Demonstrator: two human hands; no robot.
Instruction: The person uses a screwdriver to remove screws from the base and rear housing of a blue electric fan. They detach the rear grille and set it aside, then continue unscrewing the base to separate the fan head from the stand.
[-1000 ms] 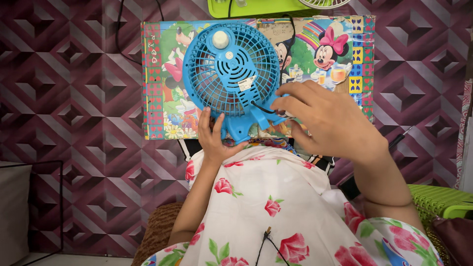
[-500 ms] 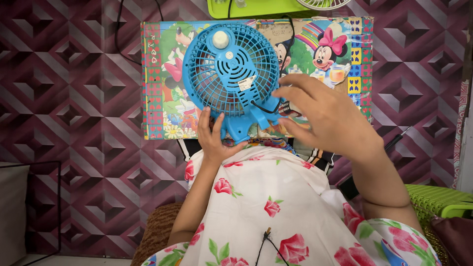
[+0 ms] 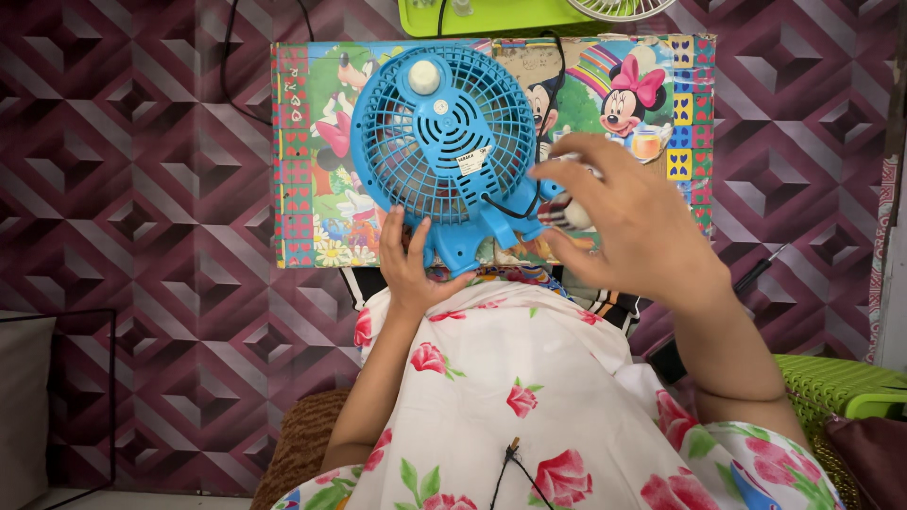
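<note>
Where the view begins, nearest the camera: white floral garment [image 3: 529, 397] with red roses, covering the lap. Black cord [image 3: 510, 467] hanging at its lower middle.

Left hand [image 3: 408, 269]: at the near edge of the table [image 3: 302, 142], fingers [image 3: 389, 236] open and extended flat, touching the lower left of the fan's base.

Right hand [image 3: 628, 222]: raised just right of the fan, fingers [image 3: 567, 170] loosely curled around a small pale object [image 3: 573, 215]; too hidden to identify, grip uncertain.

Small blue plastic fan [image 3: 444, 142]: rear grille up, lying at the middle of the table; white knob [image 3: 424, 77] near its far rim, black wire [image 3: 510, 210] at its base.

Table: top printed with colourful cartoon mice, standing on a maroon geometric-patterned floor [image 3: 142, 236].

Screwdriver [image 3: 761, 269]: on the floor, off the table's near right corner.

Green plastic item [image 3: 491, 14]: beyond the table's far edge.
</note>
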